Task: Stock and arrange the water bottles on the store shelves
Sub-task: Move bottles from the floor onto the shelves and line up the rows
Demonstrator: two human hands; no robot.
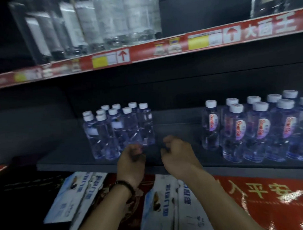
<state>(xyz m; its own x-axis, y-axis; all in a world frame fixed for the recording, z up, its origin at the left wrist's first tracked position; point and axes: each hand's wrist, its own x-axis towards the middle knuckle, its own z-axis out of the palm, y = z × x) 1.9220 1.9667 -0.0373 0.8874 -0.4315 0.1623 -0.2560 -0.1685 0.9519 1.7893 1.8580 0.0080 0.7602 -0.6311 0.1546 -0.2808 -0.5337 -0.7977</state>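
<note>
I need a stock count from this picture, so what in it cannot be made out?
Right bottle group: head view, cut off by the right edge; rear rows hidden by front bottles.
Top-shelf bottles: head view, blurred, tops cut by the top edge.
Price tags: head view, blurred, unreadable.
Left hand and right hand: head view, curled fingers face away, hiding any grip.

bare shelf board between left bottle cluster and right bottle rows, upper shelf overhead
</note>
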